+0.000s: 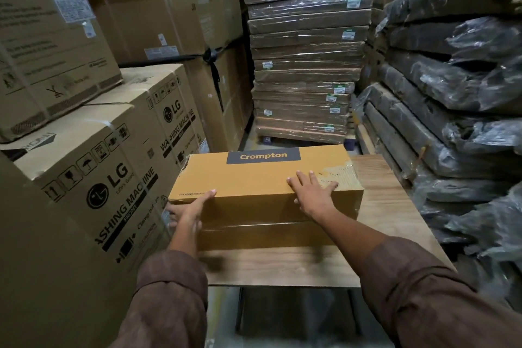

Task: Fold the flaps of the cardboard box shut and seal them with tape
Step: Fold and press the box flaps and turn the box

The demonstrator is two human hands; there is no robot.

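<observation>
Under the right fingers (303,178) lies the cardboard box (254,178).

I see matt cardboard box (262,181), torn rough at right end; wood-grain table (387,206); glossy plastic wrap on stacks (308,45).
</observation>
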